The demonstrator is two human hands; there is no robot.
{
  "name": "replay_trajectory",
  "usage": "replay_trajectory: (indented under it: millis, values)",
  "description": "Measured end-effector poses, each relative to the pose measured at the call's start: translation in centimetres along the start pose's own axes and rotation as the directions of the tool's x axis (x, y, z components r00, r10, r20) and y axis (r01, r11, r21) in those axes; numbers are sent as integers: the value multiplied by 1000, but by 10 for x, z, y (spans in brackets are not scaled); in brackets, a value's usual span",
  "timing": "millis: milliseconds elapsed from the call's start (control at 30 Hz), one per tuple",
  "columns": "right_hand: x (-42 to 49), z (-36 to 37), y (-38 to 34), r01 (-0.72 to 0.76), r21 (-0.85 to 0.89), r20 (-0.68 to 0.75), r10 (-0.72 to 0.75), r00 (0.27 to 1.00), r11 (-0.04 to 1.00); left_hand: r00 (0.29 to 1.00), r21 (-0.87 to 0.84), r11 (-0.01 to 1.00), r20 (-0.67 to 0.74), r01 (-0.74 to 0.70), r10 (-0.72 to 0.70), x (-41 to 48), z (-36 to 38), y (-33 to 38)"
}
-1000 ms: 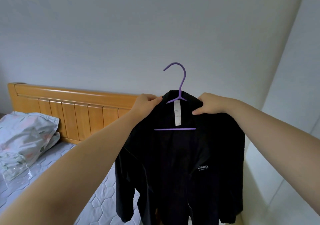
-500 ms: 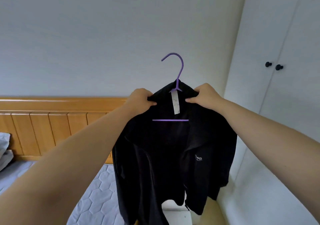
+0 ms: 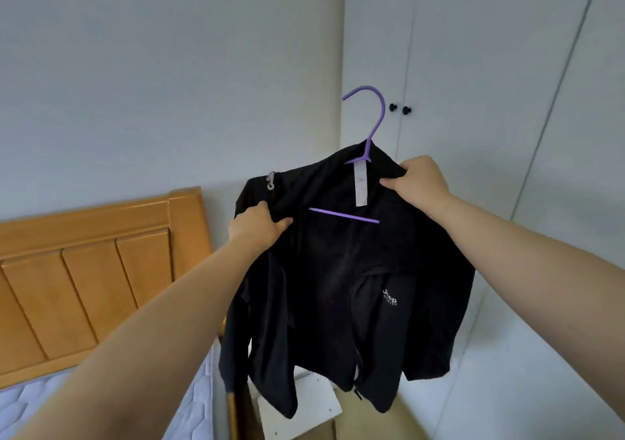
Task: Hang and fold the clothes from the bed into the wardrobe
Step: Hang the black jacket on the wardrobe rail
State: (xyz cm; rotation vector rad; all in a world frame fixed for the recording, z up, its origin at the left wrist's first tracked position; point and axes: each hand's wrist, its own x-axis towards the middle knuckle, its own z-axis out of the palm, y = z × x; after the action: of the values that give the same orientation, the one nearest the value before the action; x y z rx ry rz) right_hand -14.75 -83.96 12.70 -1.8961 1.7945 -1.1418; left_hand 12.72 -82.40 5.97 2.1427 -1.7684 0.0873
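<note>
Your left hand (image 3: pixel 257 228) and right hand (image 3: pixel 417 180) clutch the black jacket (image 3: pixel 338 287); the wardrobe knobs (image 3: pixel 399 108) sit upper right of its purple hanger (image 3: pixel 376 118), nearer your right.

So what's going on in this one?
A person is holding up a black jacket that sits on a purple hanger. The left hand grips the fabric at one shoulder. The right hand grips the collar, higher up beside the hook, so the hanger is tilted. Behind it stands the white wardrobe, its doors shut, with two black knobs. The bed's wooden headboard is at the left. The jacket is not yet hung.
</note>
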Motion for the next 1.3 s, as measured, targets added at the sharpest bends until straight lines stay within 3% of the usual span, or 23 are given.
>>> replay_trajectory:
  millis: [67, 200, 267, 300, 367, 400, 467, 500, 600, 667, 700, 767, 833, 867, 1000, 1100, 1200, 1300]
  values:
    - [-12, -16, 10, -72, -24, -49, 71, 996, 997, 990, -110, 991, 111, -80, 92, -6, 3, 29]
    - [-31, -42, 30, -191, 1, -138, 189, 972, 982, 933, -417, 842, -46, -343, 357, -44, -2, 114]
    - [-38, -55, 39, -228, 35, -165, 230, 959, 973, 846, -550, 723, 55, -418, 530, -63, 9, 150]
    - [-42, -63, 42, -240, 47, -170, 244, 955, 970, 770, -576, 682, 135, -451, 624, -69, 19, 163]
    - [-50, -81, 49, -258, 52, -170, 263, 950, 965, 657, -572, 652, 241, -498, 714, -75, 37, 179]
    - [-56, -90, 55, -266, 43, -170, 270, 948, 963, 639, -570, 643, 250, -510, 728, -76, 43, 183]
    - [-66, -108, 68, -278, 8, -173, 275, 946, 961, 623, -524, 600, 158, -605, 766, -77, 45, 189]
    - [-72, -118, 74, -289, -13, -172, 282, 944, 957, 612, -449, 565, 48, -692, 789, -78, 43, 191]
    - [-90, -147, 93, -328, -83, -163, 312, 936, 941, 444, -117, 441, -442, -890, 779, -70, 34, 204]
    - [-104, -169, 105, -347, -98, -170, 328, 929, 933, 466, -119, 486, -545, -866, 697, -65, 29, 221]
    - [-111, -180, 112, -358, -90, -176, 338, 924, 930, 527, -164, 517, -472, -840, 707, -64, 26, 231]
    - [-129, -202, 124, -387, -65, -184, 370, 911, 920, 616, -312, 551, -174, -774, 768, -66, 23, 253]
    - [-151, -223, 134, -421, -33, -183, 409, 894, 906, 560, -465, 528, 80, -711, 824, -77, 22, 276]
    - [-162, -233, 138, -441, -22, -184, 430, 884, 897, 516, -510, 498, 120, -701, 848, -85, 21, 289]
    - [-212, -266, 154, -508, 21, -212, 501, 839, 861, 355, -534, 353, 102, -768, 929, -123, 19, 344]
    - [-252, -289, 162, -575, 30, -241, 564, 790, 818, 283, -575, 302, 125, -760, 951, -158, 23, 383]
    - [-292, -312, 172, -647, 66, -338, 627, 702, 759, 185, -675, 259, 180, -691, 966, -192, 25, 418]
    - [-327, -331, 180, -687, 114, -502, 638, 584, 718, 117, -747, 182, 140, -639, 983, -226, 22, 451]
